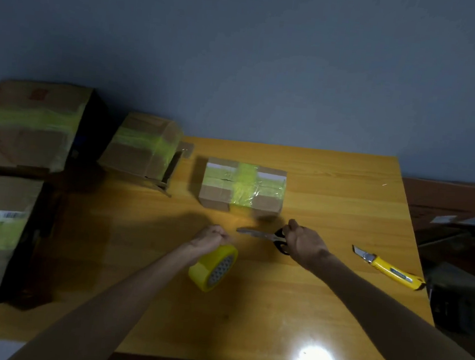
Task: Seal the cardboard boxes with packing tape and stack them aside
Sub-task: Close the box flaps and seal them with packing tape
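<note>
**A:** Where's the small brown cardboard box crossed with yellow tape (243, 184)?

**B:** On the wooden bench (275, 314), just beyond both hands, its long side running across between them.

**A:** And the hands?

**B:** The left hand (213, 237) grips the yellow roll of packing tape (212, 269). The right hand (304, 243) holds the black-handled steel scissors (271, 236), blades pointing toward the left hand. Both are full, so lifting the box likely means putting something down first. The right hand looks slightly nearer.
</note>
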